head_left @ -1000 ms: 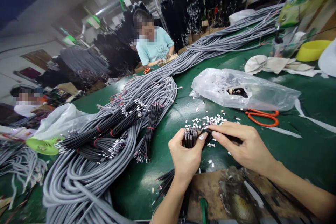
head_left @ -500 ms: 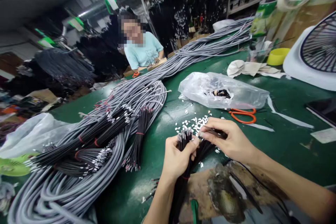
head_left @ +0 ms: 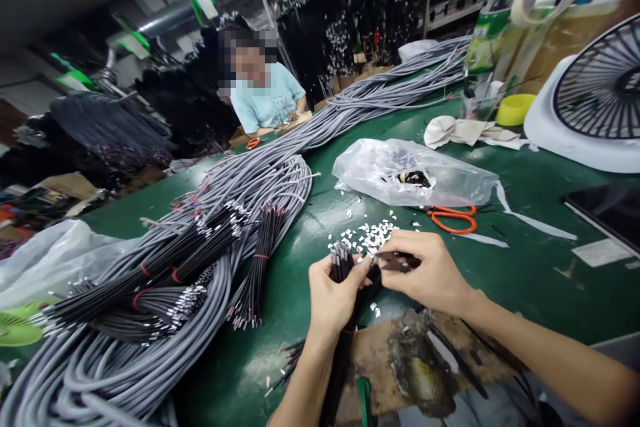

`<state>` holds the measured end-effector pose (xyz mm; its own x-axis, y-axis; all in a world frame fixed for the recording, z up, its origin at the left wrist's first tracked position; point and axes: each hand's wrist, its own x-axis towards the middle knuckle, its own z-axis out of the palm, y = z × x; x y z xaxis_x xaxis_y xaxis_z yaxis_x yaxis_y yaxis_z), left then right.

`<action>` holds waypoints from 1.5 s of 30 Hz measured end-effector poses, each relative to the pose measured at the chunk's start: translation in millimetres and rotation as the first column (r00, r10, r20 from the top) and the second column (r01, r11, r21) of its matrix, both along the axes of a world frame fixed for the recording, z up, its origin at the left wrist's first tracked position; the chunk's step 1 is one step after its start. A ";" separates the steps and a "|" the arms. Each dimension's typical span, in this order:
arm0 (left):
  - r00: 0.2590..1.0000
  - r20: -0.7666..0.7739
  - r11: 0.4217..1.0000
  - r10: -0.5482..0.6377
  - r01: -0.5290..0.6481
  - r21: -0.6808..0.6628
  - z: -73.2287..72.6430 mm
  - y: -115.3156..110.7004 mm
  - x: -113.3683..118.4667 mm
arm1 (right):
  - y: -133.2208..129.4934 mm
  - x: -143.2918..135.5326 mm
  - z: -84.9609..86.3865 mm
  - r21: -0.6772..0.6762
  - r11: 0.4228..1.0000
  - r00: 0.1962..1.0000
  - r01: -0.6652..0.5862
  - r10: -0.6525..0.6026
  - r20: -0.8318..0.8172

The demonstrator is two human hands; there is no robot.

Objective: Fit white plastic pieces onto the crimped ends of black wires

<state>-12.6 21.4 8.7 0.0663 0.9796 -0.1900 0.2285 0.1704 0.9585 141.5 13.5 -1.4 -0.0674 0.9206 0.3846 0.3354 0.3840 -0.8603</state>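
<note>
With my left hand (head_left: 333,297) clenched around the upright black wire bundle (head_left: 345,320) above the green table (head_left: 540,280), my right hand (head_left: 433,273) pinching what looks like one wire should draw it straight, not sideways.

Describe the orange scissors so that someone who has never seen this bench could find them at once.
Start at the green table and find the clear plastic bag lying mid-table, beyond the right hand. The orange scissors lie flat at the bag's near edge, blades tucked under the plastic. Their bright orange loop handles set them apart from the small white bits scattered beside them.
</note>
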 end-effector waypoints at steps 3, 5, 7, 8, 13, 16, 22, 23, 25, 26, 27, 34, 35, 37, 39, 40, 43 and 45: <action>0.987 -0.035 0.986 0.155 -0.153 0.060 -1.8 5.5 -3.0 | -2.1 -2.3 5.3 0.118 0.993 0.999 -0.004 0.009 -0.040; 0.977 -0.086 0.977 0.195 -0.186 0.104 -0.5 8.4 -3.0 | -1.8 -2.9 5.4 0.161 0.985 0.996 0.055 -0.043 -0.075; 0.981 -0.124 0.984 0.151 -0.136 0.118 -0.1 10.2 -1.4 | -0.3 -2.5 0.8 0.153 0.983 0.994 0.098 -0.088 -0.071; 0.985 -0.131 0.989 0.113 -0.099 0.109 -0.6 10.8 -0.4 | 0.6 -2.1 -2.7 0.135 0.986 0.995 0.095 -0.089 -0.051; 0.988 -0.124 0.992 0.092 -0.080 0.099 -3.4 12.2 1.3 | 6.5 -0.7 -9.1 -0.091 0.994 0.948 0.062 -0.030 0.317; 0.992 -0.127 0.999 0.025 -0.019 0.049 -0.4 12.9 -2.4 | 10.8 0.9 -2.8 -0.230 0.966 0.794 0.122 0.044 0.606; 0.991 0.009 0.984 -0.137 0.137 -0.111 -0.5 11.7 -12.1 | 13.8 5.5 -14.8 -0.202 0.966 0.854 0.163 -0.035 0.519; 0.993 0.022 0.987 -0.115 0.117 -0.108 -0.5 11.2 -12.1 | 13.9 5.7 -17.3 -0.198 0.967 0.889 0.160 -0.055 0.454; 0.997 0.018 0.992 -0.077 0.078 -0.095 0.9 10.4 -10.2 | 13.9 5.5 -18.3 -0.190 0.974 0.954 0.126 -0.067 0.291; 0.998 0.003 0.994 -0.068 0.068 -0.085 2.2 10.0 -8.6 | 13.8 4.9 -16.7 -0.186 0.977 0.979 0.100 -0.063 0.196; 0.998 -0.013 0.995 -0.066 0.065 -0.073 3.7 9.5 -6.9 | 13.5 4.3 -14.1 -0.184 0.980 0.993 0.072 -0.054 0.102; 1.000 -0.006 0.999 -0.011 0.011 -0.046 9.6 5.9 -2.5 | 11.0 4.1 2.2 -0.154 0.988 0.992 0.022 -0.041 -0.117; 1.000 -0.005 0.999 0.002 -0.003 -0.053 10.0 5.6 -2.6 | 10.7 4.8 2.4 -0.147 0.989 0.992 0.016 -0.035 -0.124; 1.000 -0.007 0.998 0.022 -0.023 -0.056 10.9 5.3 -2.4 | 9.6 5.7 1.9 -0.133 0.991 0.991 0.001 -0.019 -0.136; 1.000 -0.014 0.999 0.023 -0.024 -0.046 11.7 5.1 -1.8 | 8.0 5.4 1.2 -0.125 0.992 0.991 -0.022 0.005 -0.137; 1.000 -0.018 0.999 0.013 -0.013 -0.037 11.8 5.0 -1.5 | 7.0 4.8 1.0 -0.118 0.993 0.991 -0.025 0.009 -0.133; 0.999 -0.034 1.000 -0.014 0.013 -0.024 10.6 4.6 -1.3 | 4.2 2.2 0.5 -0.085 0.996 0.998 0.032 -0.037 -0.051; 0.999 -0.044 0.999 0.028 -0.029 -0.024 8.2 4.5 -2.1 | 2.7 0.9 -0.5 -0.058 0.993 0.993 0.105 -0.103 0.050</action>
